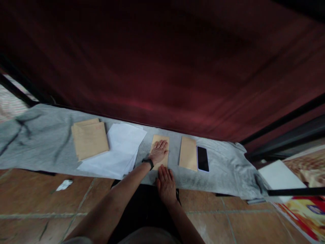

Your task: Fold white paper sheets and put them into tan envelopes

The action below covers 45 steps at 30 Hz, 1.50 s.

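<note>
Two bare hands work over a grey cloth [220, 162], with the kraft-paper piece [164, 160] lying flat beneath the left hand [159, 152]. The piece lies between the white sheets [120, 145] and a second kraft-paper piece [188, 153]. Its long axis runs away from the person, across the narrow width of the cloth; one short edge faces the body, the other the dark red fabric [152, 74]. Left fingers: extended, slightly spread, resting on the paper and aimed at its far end. Right hand [167, 184]: fingers straight and close together, thumb a little apart, tips at the paper's near edge. The piece is tan, matte and rectangular, partly covered by the hands; whether it is an envelope or a folded sheet cannot be told. A dark-screened smartphone [203, 159] adjoins the second piece; larger kraft-paper pieces [91, 140] overlap the white sheets. Lower right, printing on the red-and-yellow packaging [304, 211] is too blurred to read.
</note>
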Each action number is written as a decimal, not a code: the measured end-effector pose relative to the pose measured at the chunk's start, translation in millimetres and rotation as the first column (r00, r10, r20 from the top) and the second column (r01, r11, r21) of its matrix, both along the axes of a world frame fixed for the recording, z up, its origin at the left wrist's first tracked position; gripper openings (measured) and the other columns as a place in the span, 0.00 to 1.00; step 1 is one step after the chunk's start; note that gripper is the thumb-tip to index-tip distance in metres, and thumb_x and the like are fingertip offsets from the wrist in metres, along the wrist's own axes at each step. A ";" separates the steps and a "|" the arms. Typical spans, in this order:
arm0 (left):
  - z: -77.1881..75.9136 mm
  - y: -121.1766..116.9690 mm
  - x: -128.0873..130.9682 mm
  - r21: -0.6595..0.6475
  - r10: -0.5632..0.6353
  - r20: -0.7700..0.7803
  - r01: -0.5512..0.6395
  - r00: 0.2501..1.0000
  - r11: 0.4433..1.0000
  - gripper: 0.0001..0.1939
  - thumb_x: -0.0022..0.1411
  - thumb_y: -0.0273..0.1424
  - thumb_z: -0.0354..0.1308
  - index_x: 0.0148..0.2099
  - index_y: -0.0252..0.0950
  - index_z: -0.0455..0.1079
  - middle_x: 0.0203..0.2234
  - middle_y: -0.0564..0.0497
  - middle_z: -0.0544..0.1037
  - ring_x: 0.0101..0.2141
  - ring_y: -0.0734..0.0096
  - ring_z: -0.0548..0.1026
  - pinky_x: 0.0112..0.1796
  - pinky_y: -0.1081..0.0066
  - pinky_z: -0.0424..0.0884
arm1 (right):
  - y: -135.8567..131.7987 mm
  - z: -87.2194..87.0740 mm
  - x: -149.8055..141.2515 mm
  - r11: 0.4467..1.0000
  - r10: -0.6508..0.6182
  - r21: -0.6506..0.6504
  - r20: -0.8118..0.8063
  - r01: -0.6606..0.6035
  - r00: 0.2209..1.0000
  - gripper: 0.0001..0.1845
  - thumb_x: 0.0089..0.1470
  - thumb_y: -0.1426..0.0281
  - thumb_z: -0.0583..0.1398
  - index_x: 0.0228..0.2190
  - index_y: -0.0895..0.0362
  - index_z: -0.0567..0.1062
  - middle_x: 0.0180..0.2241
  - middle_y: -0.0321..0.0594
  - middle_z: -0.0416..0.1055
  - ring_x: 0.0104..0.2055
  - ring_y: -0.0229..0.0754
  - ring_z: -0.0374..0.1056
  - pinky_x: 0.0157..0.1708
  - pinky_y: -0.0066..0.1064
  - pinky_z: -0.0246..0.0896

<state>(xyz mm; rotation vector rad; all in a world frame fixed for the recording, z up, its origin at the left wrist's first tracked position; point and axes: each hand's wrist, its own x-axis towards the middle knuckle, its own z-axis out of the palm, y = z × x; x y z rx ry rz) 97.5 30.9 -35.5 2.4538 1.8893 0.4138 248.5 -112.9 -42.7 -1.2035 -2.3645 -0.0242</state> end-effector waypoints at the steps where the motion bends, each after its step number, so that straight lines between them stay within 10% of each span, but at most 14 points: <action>1: -0.8 -5.6 0.0 -0.002 -0.007 -0.001 0.007 1.000 1.000 0.30 0.72 0.39 0.43 0.72 0.37 0.53 0.68 0.42 0.60 0.69 0.58 0.55 0.66 0.48 0.48 | 0.0 -1.1 0.3 1.000 -0.002 0.003 0.000 0.002 1.000 0.26 0.68 0.70 0.50 0.64 0.61 0.63 0.64 0.48 0.65 0.67 0.48 0.58 0.66 0.46 0.52; 18: 22.7 -148.0 -31.6 -0.055 -0.135 0.011 0.136 0.991 0.989 0.31 0.73 0.47 0.42 0.72 0.39 0.52 0.71 0.44 0.54 0.70 0.61 0.50 0.68 0.56 0.45 | 0.3 -7.9 3.2 0.999 0.022 -0.037 0.004 -0.022 1.000 0.27 0.68 0.70 0.49 0.66 0.63 0.61 0.64 0.52 0.64 0.68 0.50 0.56 0.67 0.52 0.46; 37: 6.7 -166.1 -26.4 0.098 0.075 -0.031 -0.072 0.997 0.993 0.35 0.68 0.47 0.54 0.71 0.39 0.55 0.70 0.37 0.54 0.69 0.48 0.54 0.65 0.50 0.54 | 5.4 1.8 11.8 0.993 0.040 -0.114 0.026 -0.037 0.999 0.26 0.71 0.67 0.46 0.66 0.60 0.61 0.65 0.48 0.63 0.69 0.48 0.55 0.68 0.48 0.46; 45: 7.8 -163.4 -30.5 0.113 0.044 -0.037 -0.039 0.998 0.993 0.33 0.69 0.45 0.53 0.69 0.34 0.58 0.68 0.34 0.59 0.67 0.49 0.58 0.65 0.51 0.56 | 50.1 15.4 -13.5 0.940 0.272 -0.248 0.134 -0.234 0.953 0.29 0.72 0.64 0.44 0.69 0.59 0.53 0.70 0.45 0.52 0.72 0.44 0.46 0.70 0.45 0.43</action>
